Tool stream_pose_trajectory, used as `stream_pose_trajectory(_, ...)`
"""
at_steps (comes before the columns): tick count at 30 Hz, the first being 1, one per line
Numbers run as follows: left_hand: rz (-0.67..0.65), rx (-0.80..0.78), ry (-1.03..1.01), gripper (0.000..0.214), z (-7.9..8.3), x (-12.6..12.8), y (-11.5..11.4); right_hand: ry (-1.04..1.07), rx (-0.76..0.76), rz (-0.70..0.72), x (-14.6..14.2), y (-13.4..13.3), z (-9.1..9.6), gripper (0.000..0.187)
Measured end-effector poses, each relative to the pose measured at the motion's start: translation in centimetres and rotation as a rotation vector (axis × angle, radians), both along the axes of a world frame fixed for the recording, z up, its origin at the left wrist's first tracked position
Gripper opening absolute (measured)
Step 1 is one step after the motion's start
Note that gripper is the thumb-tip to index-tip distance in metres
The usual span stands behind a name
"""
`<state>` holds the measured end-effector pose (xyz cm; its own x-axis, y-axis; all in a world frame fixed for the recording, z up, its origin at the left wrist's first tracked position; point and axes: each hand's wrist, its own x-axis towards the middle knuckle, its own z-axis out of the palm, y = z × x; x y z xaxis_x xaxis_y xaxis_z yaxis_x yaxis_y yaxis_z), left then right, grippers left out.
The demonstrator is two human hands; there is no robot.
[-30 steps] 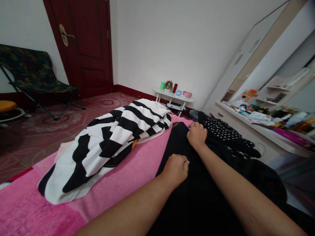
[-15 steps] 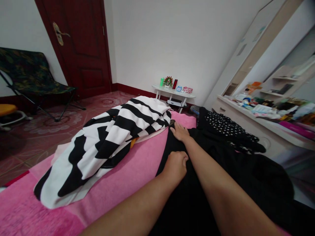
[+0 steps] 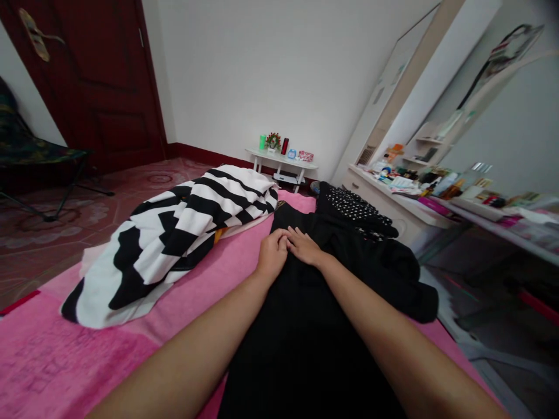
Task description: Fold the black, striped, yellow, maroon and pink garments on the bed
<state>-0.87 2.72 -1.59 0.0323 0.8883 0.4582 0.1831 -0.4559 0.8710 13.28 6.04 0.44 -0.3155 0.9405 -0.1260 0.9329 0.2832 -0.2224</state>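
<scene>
A black garment (image 3: 305, 314) lies spread lengthwise on a pink bed cover (image 3: 218, 279). Both of my hands rest on it near its far end, touching each other. My left hand (image 3: 271, 254) lies with its fingers curled down onto the cloth at the garment's left edge. Just right of it, my right hand (image 3: 303, 247) lies flat with its fingers stretched out and pointing left. A black and white striped garment (image 3: 183, 224) is heaped to the left. A black garment with white dots (image 3: 356, 206) is bunched at the far right.
A small white side table (image 3: 282, 166) with little items stands by the far wall. On the right is a long white dresser (image 3: 393, 201) cluttered with bottles and boxes, with a mirror behind it. A dark red door (image 3: 87, 81) and a folding chair (image 3: 35, 157) are at left.
My right hand pulled back from the garment's far end and flattened out beside my left hand, which moved forward to meet it. The view swung to the right.
</scene>
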Motion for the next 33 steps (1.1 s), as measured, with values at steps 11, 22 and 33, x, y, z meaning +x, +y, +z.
stream_pose_trajectory(11, 0.036, -0.029, 0.138, 0.022, 0.3, -0.3, -2.6, 0.434, 0.283, -0.037, 2.2, -8.2, -2.5, 0.043)
stream_pose_trajectory(22, -0.213, -0.073, 0.929, 0.039, 5.3, -4.3, -15.0, 0.449, 0.507, -0.082, 2.0, -8.6, -2.5, 0.046)
stream_pose_trajectory(33, -0.38, -0.097, 1.239, 0.027, 7.5, -3.8, -19.3, 0.355, 0.579, -0.182, 2.2, -8.7, -2.5, 0.035)
